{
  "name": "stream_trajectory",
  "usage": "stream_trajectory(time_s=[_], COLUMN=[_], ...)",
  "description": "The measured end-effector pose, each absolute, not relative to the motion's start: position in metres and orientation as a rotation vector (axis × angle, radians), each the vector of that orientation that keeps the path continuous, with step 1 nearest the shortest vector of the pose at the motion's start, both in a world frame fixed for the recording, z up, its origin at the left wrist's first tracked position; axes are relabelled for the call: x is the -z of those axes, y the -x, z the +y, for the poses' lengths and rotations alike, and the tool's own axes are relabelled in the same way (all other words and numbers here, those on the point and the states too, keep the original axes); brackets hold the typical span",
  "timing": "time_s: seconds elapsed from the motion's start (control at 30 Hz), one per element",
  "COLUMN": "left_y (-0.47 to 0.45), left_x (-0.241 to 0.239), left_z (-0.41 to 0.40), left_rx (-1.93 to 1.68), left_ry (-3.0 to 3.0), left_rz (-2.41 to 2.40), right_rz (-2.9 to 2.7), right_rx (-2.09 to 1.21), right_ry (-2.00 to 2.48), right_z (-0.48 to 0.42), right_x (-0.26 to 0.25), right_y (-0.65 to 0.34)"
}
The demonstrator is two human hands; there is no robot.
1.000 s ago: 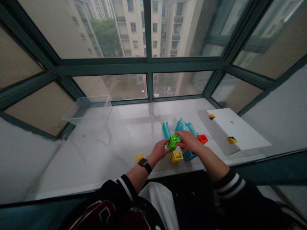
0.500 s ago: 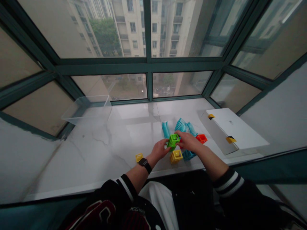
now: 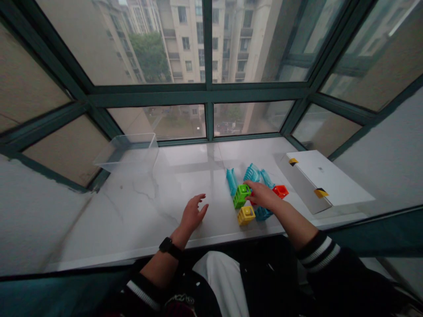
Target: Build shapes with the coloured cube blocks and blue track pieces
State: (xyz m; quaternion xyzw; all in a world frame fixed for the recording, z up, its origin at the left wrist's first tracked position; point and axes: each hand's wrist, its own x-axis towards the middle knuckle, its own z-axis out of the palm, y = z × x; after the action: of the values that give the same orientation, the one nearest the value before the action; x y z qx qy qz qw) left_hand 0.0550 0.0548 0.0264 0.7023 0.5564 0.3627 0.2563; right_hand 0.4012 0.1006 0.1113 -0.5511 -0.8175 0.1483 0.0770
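My right hand (image 3: 261, 194) has its fingers around the right side of a green plastic toy block (image 3: 240, 199), which is open-sided like a small frame. My left hand (image 3: 192, 215) is apart from the blocks, over the sill to their left, with fingers spread and nothing in them. In front of the green block stands a yellow block (image 3: 246, 215). A blue block (image 3: 263, 214) lies beside it, partly under my right forearm. Past my right hand is a red block (image 3: 280, 191). Translucent blue chute pieces (image 3: 231, 181) lie behind these.
A clear plastic bin (image 3: 128, 154) stands at the back left of the white marbled sill (image 3: 178, 171). On the right lies a white box (image 3: 330, 178) with yellow-and-black corner tabs. Green-framed windows (image 3: 209, 94) enclose the back and sides.
My left hand has let go of the green block and moved left and toward me, opening. My right hand stays at the block. The small yellow piece by my left wrist is now hidden.
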Motion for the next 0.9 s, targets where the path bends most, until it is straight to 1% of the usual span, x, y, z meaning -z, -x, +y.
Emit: stream_trajectory(time_s=[0.2,0.33,0.47,0.77,0.9], left_y=[0.002,0.009,0.006,0.003,0.003], left_x=[0.008,0.032,0.045,0.036,0.025], left_z=[0.018,0.006,0.005,0.006,0.003], left_rx=[-0.908,-0.845,-0.852,-0.891,-0.899], left_ry=[-1.795,-1.772,-1.796,-1.638,-1.524], left_rz=[1.584,1.551,1.577,1.539,1.547], right_rz=[-2.467,-2.474,-2.472,-2.462,-2.405], right_rx=[-0.438,-0.418,-0.398,-0.400,-0.306], right_ry=[1.655,1.679,1.715,1.646,1.550], right_z=[0.100,0.100,0.098,0.090,0.083], right_x=[-0.113,-0.116,-0.118,-0.128,-0.138], right_y=[-0.400,-0.397,-0.395,-0.399,-0.404])
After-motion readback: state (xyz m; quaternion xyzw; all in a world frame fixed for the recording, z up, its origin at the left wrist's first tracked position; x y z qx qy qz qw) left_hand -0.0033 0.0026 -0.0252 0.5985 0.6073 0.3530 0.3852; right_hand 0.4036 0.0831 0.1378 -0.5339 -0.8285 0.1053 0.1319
